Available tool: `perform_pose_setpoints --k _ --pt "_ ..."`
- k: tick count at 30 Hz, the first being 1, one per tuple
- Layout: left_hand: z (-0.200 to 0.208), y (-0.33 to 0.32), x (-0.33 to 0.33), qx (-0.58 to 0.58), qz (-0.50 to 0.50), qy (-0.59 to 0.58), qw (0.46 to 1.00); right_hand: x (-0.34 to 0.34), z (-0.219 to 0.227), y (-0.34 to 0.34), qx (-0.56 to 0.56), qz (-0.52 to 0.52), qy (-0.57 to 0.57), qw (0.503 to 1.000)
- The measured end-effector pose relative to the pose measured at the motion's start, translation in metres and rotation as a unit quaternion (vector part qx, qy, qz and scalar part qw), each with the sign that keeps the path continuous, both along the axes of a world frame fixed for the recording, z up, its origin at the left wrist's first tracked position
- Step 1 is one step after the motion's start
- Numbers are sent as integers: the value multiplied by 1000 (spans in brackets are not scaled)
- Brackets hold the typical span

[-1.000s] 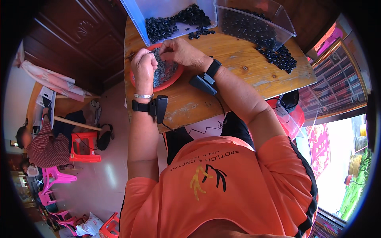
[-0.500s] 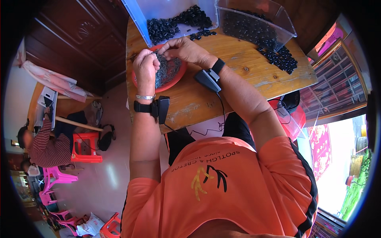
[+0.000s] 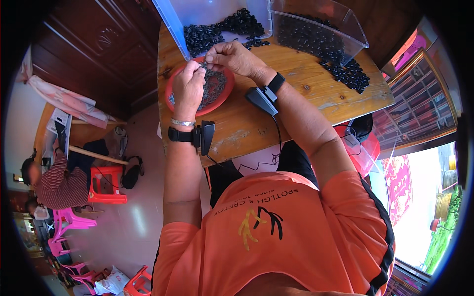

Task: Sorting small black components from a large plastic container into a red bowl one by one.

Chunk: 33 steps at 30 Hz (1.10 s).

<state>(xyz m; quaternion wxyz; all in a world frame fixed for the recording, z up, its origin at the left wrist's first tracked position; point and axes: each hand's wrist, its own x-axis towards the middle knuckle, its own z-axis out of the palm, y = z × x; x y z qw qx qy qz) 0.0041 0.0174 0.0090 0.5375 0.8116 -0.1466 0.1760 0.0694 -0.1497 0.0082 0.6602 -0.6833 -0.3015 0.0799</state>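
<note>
"Grip?"
"Left hand [image 3: 189, 83] curled closed, right hand [image 3: 237, 59] pinched, tips close together; on what, I can't tell."
"Progress?"
"Plenty of grey bits [image 3: 215, 88] below, in the bowl [image 3: 228, 88]; black bits [image 3: 202, 40] beyond. Finished share unclear."

Dark carved panelling [image 3: 94, 54] borders a shiny floor [image 3: 133, 212] with a red stool [image 3: 108, 197], daylight [image 3: 423, 192] glaring at right

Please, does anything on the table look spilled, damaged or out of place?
Yes. Loose black pieces lie on the tabletop outside the clear bin at the right, so they look spilled; whether on purpose, I cannot tell. The tabletop also looks worn, with pale scuffed patches near its front edge.
</note>
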Motion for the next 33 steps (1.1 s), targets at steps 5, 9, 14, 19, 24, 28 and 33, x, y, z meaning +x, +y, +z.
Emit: perform_pose_setpoints --k 5,9,14,19,24,28,33 --pt "0 1 1 62 15 -34 997 -8 7 -1 -20 20 -19 999" --pt "-3 2 3 88 12 -67 994 -9 8 0 -41 25 -44 998" --pt "-2 1 2 96 12 -56 994 -8 8 -1 -54 22 -60 996" --pt "-4 2 3 99 18 -61 993 -7 10 -2 -25 20 -59 998" --pt "-4 2 2 91 10 -60 994 -9 10 -1 -70 20 -96 993" --pt "-2 2 2 113 14 -58 992 -9 12 -3 -81 20 -98 992" --pt "-2 2 3 117 17 -52 992 -9 12 -3 -96 1 -104 990"
